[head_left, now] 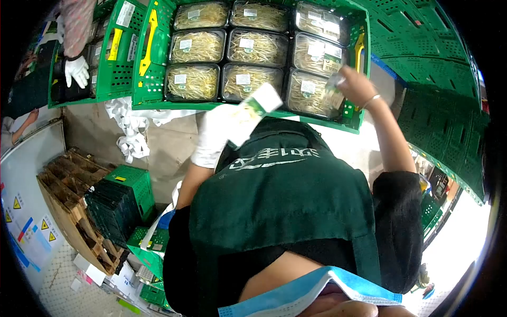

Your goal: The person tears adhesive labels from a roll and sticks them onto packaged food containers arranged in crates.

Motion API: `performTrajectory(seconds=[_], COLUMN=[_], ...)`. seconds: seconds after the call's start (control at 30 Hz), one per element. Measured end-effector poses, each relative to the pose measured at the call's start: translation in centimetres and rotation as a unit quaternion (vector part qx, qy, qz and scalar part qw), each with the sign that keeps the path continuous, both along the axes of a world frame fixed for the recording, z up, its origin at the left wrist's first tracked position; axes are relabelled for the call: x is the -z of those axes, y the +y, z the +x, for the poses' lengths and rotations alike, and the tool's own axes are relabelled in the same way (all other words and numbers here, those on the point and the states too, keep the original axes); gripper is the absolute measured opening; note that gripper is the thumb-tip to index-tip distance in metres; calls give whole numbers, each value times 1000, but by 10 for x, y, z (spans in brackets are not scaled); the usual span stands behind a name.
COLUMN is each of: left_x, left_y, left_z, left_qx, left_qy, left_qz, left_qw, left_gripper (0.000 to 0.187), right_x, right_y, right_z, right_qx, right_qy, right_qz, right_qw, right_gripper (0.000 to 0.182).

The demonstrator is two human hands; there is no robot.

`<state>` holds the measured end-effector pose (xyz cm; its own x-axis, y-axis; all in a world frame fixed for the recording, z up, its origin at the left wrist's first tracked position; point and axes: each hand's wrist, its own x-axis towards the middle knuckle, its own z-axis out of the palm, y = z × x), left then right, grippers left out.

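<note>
My left hand [214,132], in a white glove, grips a stack of white-and-green printed labels [255,113] just in front of the crate's near edge. My bare right hand [357,87], with a bracelet at the wrist, pinches a single printed label [334,84] over the near right pack of bean sprouts [306,98]. Black trays of bean sprouts under clear film, several in three columns, fill the green crate [251,109]. Each bears a small white sticker. In the right column, the middle pack [311,53] and the far pack [317,24] also carry a printed label.
Yellow handles [149,42] sit at the crate's ends. Another green crate [119,68] stands on the left, with a co-worker's white-gloved hand [77,72] over it. Tall green crate walls [422,47] rise on the right. Wooden pallets [79,195] and crates [129,190] stand lower left.
</note>
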<state>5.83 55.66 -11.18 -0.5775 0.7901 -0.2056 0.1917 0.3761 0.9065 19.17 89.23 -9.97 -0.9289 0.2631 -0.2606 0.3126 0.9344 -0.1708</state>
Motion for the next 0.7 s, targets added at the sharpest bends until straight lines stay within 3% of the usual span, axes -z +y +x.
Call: performTrajectory(seconds=[0.03,0.13,0.17,0.23,0.27,0.3,0.33,0.37,0.4,0.43,0.5,0.57,0.6,0.63,0.7], left_x=[-11,-13,-9,-16,-16,-17,-19,-21,-21,-16,-24,-41,-26,-24,-30], left_y=[-6,-23,-23,-19,-12,-6,-3,-1,-4,-17,-39,-23,-39,-39,-59], left_z=[0,-6,0,9,12,13,16,19,18,17,7,6,5,6,6], left_qx=[-168,-137,-174,-205,-193,-181,-197,-202,-210,-215,-179,-285,-255,-310,-376], left_qy=[-326,-266,-303,-364,-342,-318,-311,-299,-287,-244,-103,-161,-45,-32,-84], left_qz=[67,24,65,148,172,194,192,160,128,84,5,164,69,126,40], left_qw=[928,954,935,897,904,910,910,919,926,942,978,931,963,942,922], left_gripper=[19,23,26,36,37,39,39,36,34,29,23,17,14,12,11], right_x=[29,96,80,33,17,-9,-14,-19,-29,-44,-26,-26,-27,-27,-25], right_y=[-4,-9,-15,-29,-39,-55,-69,-96,-119,-135,-160,-186,-197,-202,-211], right_z=[9,28,18,-4,-21,-43,-51,-62,-74,-88,-102,-112,-116,-126,-150], right_qx=[-28,-67,-75,10,66,76,10,-20,-128,-161,-236,-227,-221,-231,-244], right_qy=[-80,-70,-70,-127,-98,-138,-13,23,89,26,102,92,94,89,140], right_qz=[13,107,105,140,14,-153,-429,-565,-480,-403,-447,-452,-423,-425,-400], right_qw=[996,989,989,982,993,976,903,824,863,900,857,858,874,871,872], right_gripper=[20,33,33,43,56,54,51,51,42,31,21,13,12,12,13])
